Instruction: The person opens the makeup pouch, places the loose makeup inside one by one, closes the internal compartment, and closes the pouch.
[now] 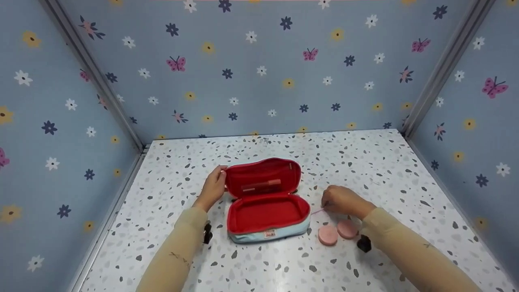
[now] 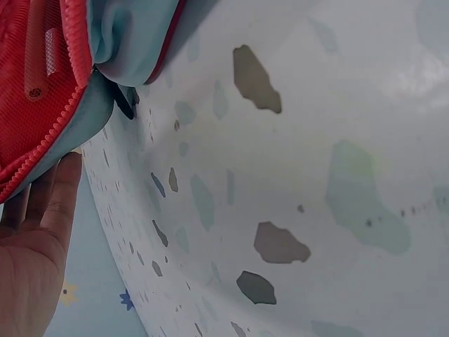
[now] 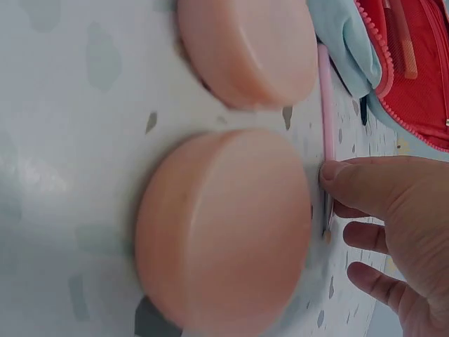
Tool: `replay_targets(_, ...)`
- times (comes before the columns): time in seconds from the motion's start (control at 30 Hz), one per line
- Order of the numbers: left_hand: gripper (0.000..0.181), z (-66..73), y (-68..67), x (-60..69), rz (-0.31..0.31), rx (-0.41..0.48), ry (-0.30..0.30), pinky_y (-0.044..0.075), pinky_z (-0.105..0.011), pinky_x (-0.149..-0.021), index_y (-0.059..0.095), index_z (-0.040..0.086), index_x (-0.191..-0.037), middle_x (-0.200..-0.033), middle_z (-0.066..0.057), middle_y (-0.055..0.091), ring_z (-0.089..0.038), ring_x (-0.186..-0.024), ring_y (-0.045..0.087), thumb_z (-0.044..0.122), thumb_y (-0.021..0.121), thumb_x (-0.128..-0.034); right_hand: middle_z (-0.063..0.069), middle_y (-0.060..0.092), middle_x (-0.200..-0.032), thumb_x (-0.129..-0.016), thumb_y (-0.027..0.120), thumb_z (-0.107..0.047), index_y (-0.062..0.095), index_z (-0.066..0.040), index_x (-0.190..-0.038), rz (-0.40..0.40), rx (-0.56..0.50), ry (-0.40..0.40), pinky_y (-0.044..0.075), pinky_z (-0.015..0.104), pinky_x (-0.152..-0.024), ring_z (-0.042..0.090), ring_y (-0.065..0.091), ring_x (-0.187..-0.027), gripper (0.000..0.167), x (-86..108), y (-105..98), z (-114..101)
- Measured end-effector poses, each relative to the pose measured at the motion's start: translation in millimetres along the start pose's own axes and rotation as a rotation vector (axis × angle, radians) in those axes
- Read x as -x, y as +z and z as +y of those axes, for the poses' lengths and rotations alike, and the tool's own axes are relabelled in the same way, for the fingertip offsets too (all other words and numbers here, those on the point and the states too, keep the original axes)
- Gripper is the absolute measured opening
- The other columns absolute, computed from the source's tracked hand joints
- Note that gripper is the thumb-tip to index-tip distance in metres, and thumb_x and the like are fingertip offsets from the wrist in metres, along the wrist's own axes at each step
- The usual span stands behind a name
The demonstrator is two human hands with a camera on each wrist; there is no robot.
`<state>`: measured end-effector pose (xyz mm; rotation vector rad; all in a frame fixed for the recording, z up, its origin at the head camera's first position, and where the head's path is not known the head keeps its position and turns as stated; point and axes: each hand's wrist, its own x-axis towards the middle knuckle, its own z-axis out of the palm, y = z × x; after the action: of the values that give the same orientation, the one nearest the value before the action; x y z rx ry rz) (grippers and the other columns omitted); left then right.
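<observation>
The brush (image 3: 327,105) was pinched by the right hand's (image 1: 342,200) thumb and forefinger, its other fingers parted; the lid (image 1: 243,174) was held at its left edge by the left hand (image 1: 213,187). Two discs (image 1: 327,235) were seen nearer, the pouch (image 1: 288,233) left. The brush was slim, pink, tan-tipped.

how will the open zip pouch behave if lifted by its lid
The zip pouch is likely soft, as its pale blue fabric is puckered. Its base may keep some shape, since its sides stand unheld. The lid may flop if the left hand holding it lets go.
</observation>
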<state>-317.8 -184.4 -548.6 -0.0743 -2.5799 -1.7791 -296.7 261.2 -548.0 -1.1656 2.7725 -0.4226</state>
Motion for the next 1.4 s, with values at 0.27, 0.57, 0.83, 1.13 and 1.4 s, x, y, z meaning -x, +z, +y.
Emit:
replay_targets(0.27, 0.04, 3.5, 2.2, -1.8, 0.009, -0.029, 0.001, 0.064, -0.04, -0.086, 0.056, 0.0, -0.15, -0.136, -0.024, 0.07, -0.034, -0.116, 0.071, 0.015, 0.037, -0.1188, 0.001, 0.077, -0.085, -0.094, 0.081, -0.007, 0.084, -0.01, -0.093, -0.121, -0.048, 0.222, 0.061, 0.038, -0.077, 0.015, 0.068, -0.077, 0.004, -0.8, -3.5, -0.4)
replay_targets(0.57, 0.04, 6.7, 11.9, -1.8, -0.007, -0.02, 0.002, 0.064, -0.037, -0.085, 0.055, 0.0, -0.151, -0.134, -0.025, 0.07, -0.033, -0.116, 0.071, 0.015, 0.037, -0.1188, -0.002, 0.068, -0.075, -0.087, 0.083, -0.013, 0.078, -0.016, -0.084, -0.153, -0.106, 0.375, 0.052, 0.034, -0.067, 0.017, 0.059, -0.068, 0.007, 0.7, -7.6, 0.7)
replay_targets(0.83, 0.038, 10.8, 17.9, -0.9, -0.008, -0.042, 0.014, 0.065, -0.043, -0.09, 0.057, 0.002, -0.149, -0.137, -0.024, 0.07, -0.034, -0.117, 0.072, 0.016, 0.038, -0.1189, -0.002, 0.073, -0.085, -0.089, 0.083, -0.012, 0.082, -0.013, -0.098, -0.122, -0.097, 0.379, 0.057, 0.038, -0.076, 0.016, 0.063, -0.076, 0.008, 4.4, -12.7, 5.2)
replay_targets(1.13, 0.039, 13.8, 24.8, -1.2, -0.026, 0.004, 0.018, 0.063, -0.041, -0.091, 0.057, 0.001, -0.15, -0.136, -0.023, 0.069, -0.033, -0.115, 0.071, 0.016, 0.038, -0.1188, 0.009, 0.078, -0.094, -0.093, 0.074, -0.006, 0.08, -0.002, -0.106, 0.024, -0.127, 0.374, 0.062, 0.047, -0.082, 0.02, 0.069, -0.083, 0.016, 4.4, -24.3, 8.3)
replay_targets(1.4, 0.04, 15.1, 28.4, -4.4, -0.023, 0.029, 0.009, 0.06, -0.031, -0.083, 0.058, 0.002, -0.151, -0.132, -0.022, 0.072, -0.028, -0.106, 0.071, 0.015, 0.038, -0.1185, 0.008, 0.075, -0.086, -0.093, 0.071, -0.004, 0.079, 0.001, -0.103, 0.087, -0.129, 0.331, 0.056, 0.038, -0.071, 0.016, 0.062, -0.075, 0.015, -1.2, -42.9, 5.1)
